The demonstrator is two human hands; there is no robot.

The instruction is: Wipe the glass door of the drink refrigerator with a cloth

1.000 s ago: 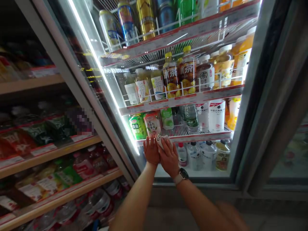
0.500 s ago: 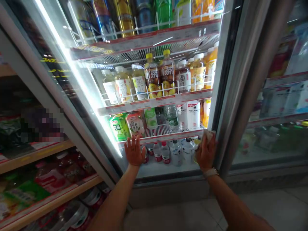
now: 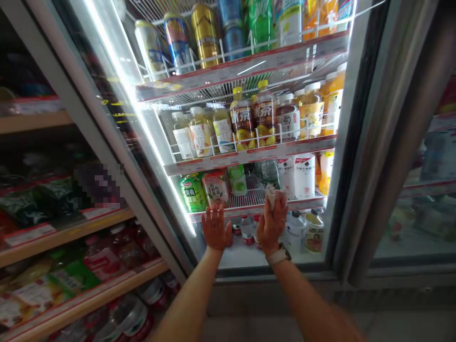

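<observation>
My left hand (image 3: 215, 228) lies flat against the glass door (image 3: 242, 259) of a lit drinks fridge, fingers spread upward and holding nothing. To its right, my right hand (image 3: 271, 225) presses a crumpled pale cloth (image 3: 271, 195) to the same glass, in front of the lower shelf edge. A watch (image 3: 280, 255) is on the right wrist. Behind the glass near the left hand stand a green drink bottle (image 3: 193, 192) and a reddish one (image 3: 215, 187). White bottles (image 3: 304, 175) are seen to the right of the cloth.
Cans (image 3: 205, 35) and tea bottles (image 3: 243, 118) fill the upper fridge shelves. A metal door frame (image 3: 377, 142) runs down the right side, with another glass-fronted fridge beyond it. At left, wooden shelves (image 3: 71, 242) hold packaged goods and bottles.
My right hand has moved left across the glass with the cloth, from the door's right edge towards the middle. The left hand stays flat on the glass; the view has shifted slightly.
</observation>
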